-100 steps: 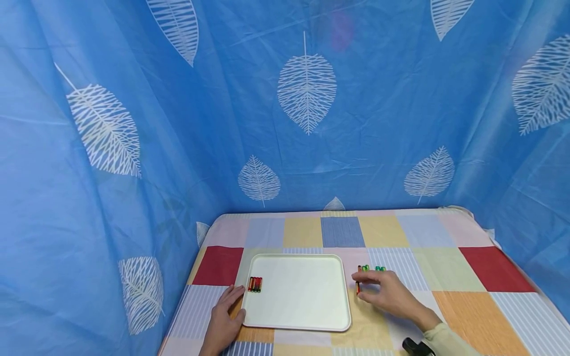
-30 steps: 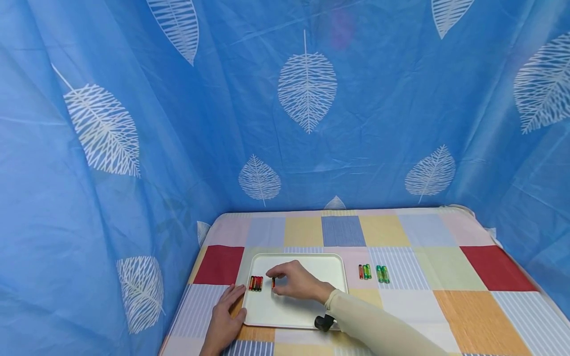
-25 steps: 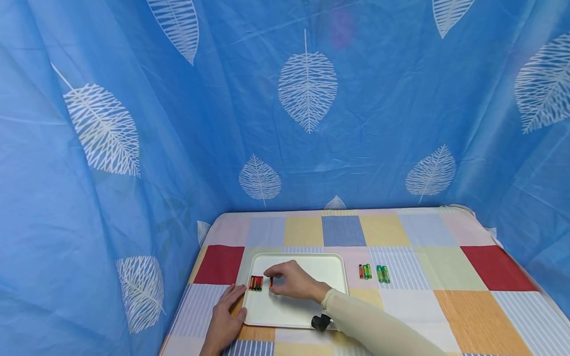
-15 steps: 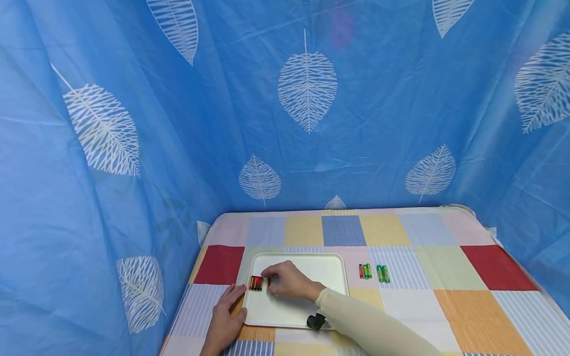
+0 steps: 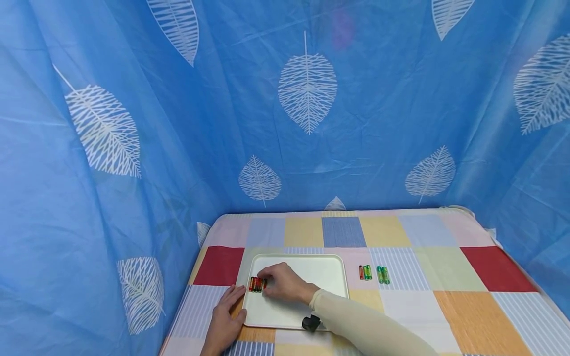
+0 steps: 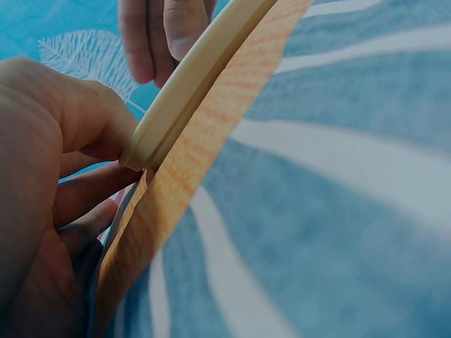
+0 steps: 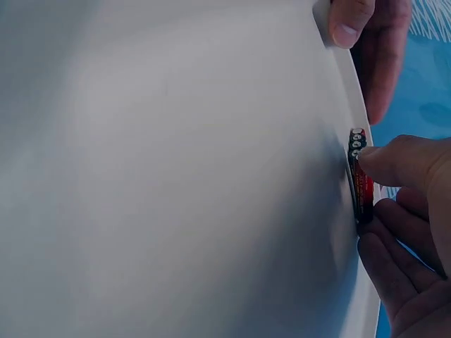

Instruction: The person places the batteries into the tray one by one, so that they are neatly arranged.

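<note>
A white tray (image 5: pixel 327 274) lies on the table, with a side-by-side row of red and black batteries (image 5: pixel 255 284) inside its left edge. My right hand (image 5: pixel 285 284) is over the tray, pinching one more battery (image 7: pixel 364 190) lengthwise between thumb and fingertips at the right end of that row. From the right wrist, the row shows end-on, its far batteries partly hidden by the nearest. My left hand (image 5: pixel 224 316) rests beside the tray's left rim, fingers loosely extended; in the left wrist view its thumb touches the rim (image 6: pixel 176 91).
Right of the tray, a red battery (image 5: pixel 361 273) lies next to two green ones (image 5: pixel 367 272). Slightly further right is a pair of green batteries (image 5: pixel 383 275). A patchwork cloth (image 5: pixel 467 316) covers the table; a blue leaf-patterned curtain (image 5: pixel 356 123) encloses it.
My right hand has brought a battery from the table's right side onto the tray, then slid it left up to the row. The left hand has stayed at the rim.
</note>
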A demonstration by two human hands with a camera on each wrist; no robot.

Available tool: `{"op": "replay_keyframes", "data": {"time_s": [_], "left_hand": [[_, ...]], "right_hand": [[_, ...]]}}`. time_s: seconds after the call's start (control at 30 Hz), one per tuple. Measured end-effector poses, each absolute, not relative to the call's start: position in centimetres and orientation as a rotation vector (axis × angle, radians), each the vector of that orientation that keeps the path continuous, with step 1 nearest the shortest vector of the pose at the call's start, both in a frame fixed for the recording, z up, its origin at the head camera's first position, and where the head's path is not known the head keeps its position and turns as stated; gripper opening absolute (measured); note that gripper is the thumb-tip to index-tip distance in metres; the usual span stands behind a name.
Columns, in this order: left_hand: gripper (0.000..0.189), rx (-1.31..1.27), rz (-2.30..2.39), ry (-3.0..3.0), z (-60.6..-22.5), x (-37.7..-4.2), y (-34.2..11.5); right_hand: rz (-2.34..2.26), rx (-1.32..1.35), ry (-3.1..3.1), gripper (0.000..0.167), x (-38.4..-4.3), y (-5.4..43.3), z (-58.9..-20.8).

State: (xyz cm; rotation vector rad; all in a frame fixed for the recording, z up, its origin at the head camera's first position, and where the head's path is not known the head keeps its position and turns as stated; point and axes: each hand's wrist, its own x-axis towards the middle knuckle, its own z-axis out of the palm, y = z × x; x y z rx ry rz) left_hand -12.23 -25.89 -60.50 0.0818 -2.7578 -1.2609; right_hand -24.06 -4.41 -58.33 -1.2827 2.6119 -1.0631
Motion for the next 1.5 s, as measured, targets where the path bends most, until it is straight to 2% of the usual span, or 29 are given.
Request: {"op": "replay_keyframes", "data": {"time_s": [0.87,1.1,1.5], "left_hand": [[0.055,0.094,-1.257,-2.766,-60.5,-12.2,-25.8],[0.057,0.164,-1.262,-2.794,-60.5,-12.2,-25.7],[0.057,0.134,-1.243,-2.778,-60.5,-12.2,-25.7]], "right_hand": [[-1.038,-1.266,2.61,0.043,-24.1,-3.9,-57.6],[-1.081,-1.254,2.544,0.044,-24.3,-2.5,-57.1],[-1.184,-1.188,2.491,0.047,-24.4,1.9,-56.3]]}}
